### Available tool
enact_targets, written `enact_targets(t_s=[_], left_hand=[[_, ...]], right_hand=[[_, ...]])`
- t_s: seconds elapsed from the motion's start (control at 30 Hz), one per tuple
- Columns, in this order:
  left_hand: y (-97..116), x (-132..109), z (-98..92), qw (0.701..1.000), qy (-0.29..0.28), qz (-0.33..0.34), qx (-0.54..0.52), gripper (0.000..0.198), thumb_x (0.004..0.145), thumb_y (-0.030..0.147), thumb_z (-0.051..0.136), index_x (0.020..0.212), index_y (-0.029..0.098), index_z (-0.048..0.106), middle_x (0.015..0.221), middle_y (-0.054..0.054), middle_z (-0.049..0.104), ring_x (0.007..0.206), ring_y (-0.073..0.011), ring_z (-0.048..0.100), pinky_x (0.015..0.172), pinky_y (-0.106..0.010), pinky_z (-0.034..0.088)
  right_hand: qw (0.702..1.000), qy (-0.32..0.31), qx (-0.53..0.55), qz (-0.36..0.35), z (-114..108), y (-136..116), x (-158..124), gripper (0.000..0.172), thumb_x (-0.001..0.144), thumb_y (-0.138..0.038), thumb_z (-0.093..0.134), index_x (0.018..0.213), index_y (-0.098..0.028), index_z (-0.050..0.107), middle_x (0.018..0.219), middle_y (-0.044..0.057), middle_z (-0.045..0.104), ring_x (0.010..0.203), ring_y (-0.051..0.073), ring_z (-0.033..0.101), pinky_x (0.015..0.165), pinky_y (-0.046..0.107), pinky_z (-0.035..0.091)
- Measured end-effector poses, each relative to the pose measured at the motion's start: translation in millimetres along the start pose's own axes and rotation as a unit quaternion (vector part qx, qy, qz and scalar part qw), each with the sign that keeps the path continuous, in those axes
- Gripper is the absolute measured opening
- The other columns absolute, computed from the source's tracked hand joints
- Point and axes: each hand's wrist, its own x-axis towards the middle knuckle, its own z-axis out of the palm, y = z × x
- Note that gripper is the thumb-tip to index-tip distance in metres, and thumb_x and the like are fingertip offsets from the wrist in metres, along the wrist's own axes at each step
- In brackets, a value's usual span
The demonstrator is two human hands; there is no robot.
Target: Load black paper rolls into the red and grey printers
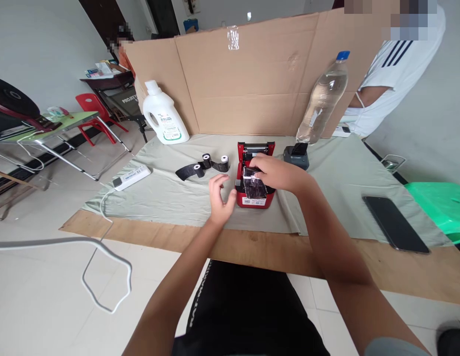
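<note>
A cardboard panel [245,84] stands along the far side of the cloth-covered table [334,207], a strip of clear tape [233,38] at its top edge. Before it stand a white jug [165,121] with a printed label, towards the left, and a clear bottle [322,101] with a blue cap, towards the right. A white power strip [131,178] lies near the left edge, its thin cord [101,202] running off the front. A dark phone [395,222] lies at the right, near a green plastic stool [437,205]. Beyond are a red chair [92,111], a low green-topped table [76,118] and a person in a white shirt [408,79].
</note>
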Motion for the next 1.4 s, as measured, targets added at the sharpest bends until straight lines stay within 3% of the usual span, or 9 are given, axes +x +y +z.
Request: enact_targets(t_s=[0.2,0.4,0.57,0.67,0.8,0.97,1.13,1.3,1.4], left_hand=[[-4.6,4.9,-2.0,0.970,-0.009,-0.163,-0.181,0.048,0.095,0.066,0.054,0.109,0.021,0.064,0.078,-0.001,0.061,0.071,-0.0150,0.058,0.070,-0.029,0.049],[2.4,10.2,-8.1,0.966,0.009,-0.199,-0.167,0.045,0.088,0.064,0.066,0.096,0.020,0.066,0.079,0.000,0.061,0.073,-0.0141,0.057,0.070,-0.026,0.047],[-18.5,32.0,-36.2,0.972,0.077,-0.209,-0.073,0.038,0.087,0.057,0.066,0.085,0.020,0.060,0.070,0.002,0.053,0.067,-0.0128,0.051,0.065,-0.025,0.042],[-41.4,61.4,-68.8,0.962,-0.049,-0.254,0.089,0.031,0.083,0.049,0.067,0.078,0.020,0.060,0.063,0.002,0.052,0.062,-0.0136,0.049,0.061,-0.026,0.038],[-66.8,102.8,-98.2,0.879,-0.195,-0.279,0.335,0.023,0.077,0.040,0.070,0.070,0.020,0.062,0.067,-0.003,0.062,0.069,-0.0195,0.057,0.062,-0.029,0.037],[-82.5,120.6,-95.1,0.789,-0.322,-0.328,0.407,0.022,0.075,0.043,0.070,0.070,0.022,0.068,0.078,-0.009,0.071,0.083,-0.0285,0.067,0.068,-0.033,0.044],[-78.7,121.0,-89.7,0.747,-0.339,-0.343,0.458,0.037,0.075,0.057,0.072,0.087,0.023,0.074,0.102,-0.013,0.075,0.105,-0.0364,0.068,0.083,-0.041,0.050],[-73.8,126.0,-72.3,0.813,-0.221,-0.236,0.484,0.051,0.086,0.063,0.061,0.104,0.017,0.075,0.122,-0.020,0.071,0.126,-0.0410,0.054,0.092,-0.048,0.049],[-79.4,133.1,-43.8,0.860,-0.233,-0.142,0.431,0.041,0.095,0.046,0.053,0.119,0.019,0.073,0.124,-0.015,0.073,0.126,-0.0365,0.054,0.103,-0.050,0.043]], right_hand=[[0.994,0.032,0.045,-0.098,8.6,-36.9,-6.6,0.024,0.091,-0.006,0.044,0.105,-0.020,0.057,0.116,0.009,0.055,0.094,0.022,0.059,0.079,0.033,0.045],[0.984,0.046,0.100,-0.139,34.4,-33.7,10.0,0.022,0.095,-0.014,0.049,0.114,-0.021,0.057,0.120,0.009,0.055,0.100,0.022,0.059,0.084,0.034,0.048],[0.979,0.113,0.128,-0.110,26.6,-27.1,4.6,0.032,0.097,-0.026,0.054,0.129,-0.023,0.055,0.125,0.009,0.056,0.095,0.021,0.063,0.089,0.037,0.050],[0.978,0.137,0.134,-0.082,17.3,-25.6,0.2,0.032,0.098,-0.026,0.053,0.130,-0.024,0.056,0.127,0.008,0.057,0.093,0.020,0.064,0.087,0.036,0.051],[0.975,0.155,0.144,-0.061,10.5,-22.5,-0.5,0.032,0.096,-0.023,0.052,0.127,-0.024,0.057,0.129,0.008,0.057,0.094,0.019,0.065,0.087,0.035,0.052],[0.977,0.146,0.146,-0.049,10.2,-20.6,0.4,0.031,0.096,-0.023,0.052,0.127,-0.024,0.058,0.128,0.008,0.057,0.093,0.019,0.066,0.084,0.034,0.053],[0.977,0.151,0.141,-0.051,9.4,-20.9,-0.1,0.032,0.096,-0.024,0.053,0.128,-0.025,0.057,0.129,0.008,0.057,0.094,0.020,0.065,0.086,0.035,0.053],[0.974,0.174,0.140,-0.041,4.6,-19.7,-1.5,0.034,0.097,-0.026,0.054,0.131,-0.025,0.057,0.128,0.009,0.058,0.098,0.022,0.065,0.089,0.037,0.053],[0.969,0.197,0.144,-0.041,2.6,-16.7,-1.2,0.033,0.097,-0.027,0.055,0.129,-0.024,0.058,0.129,0.009,0.059,0.097,0.022,0.065,0.090,0.039,0.053]])
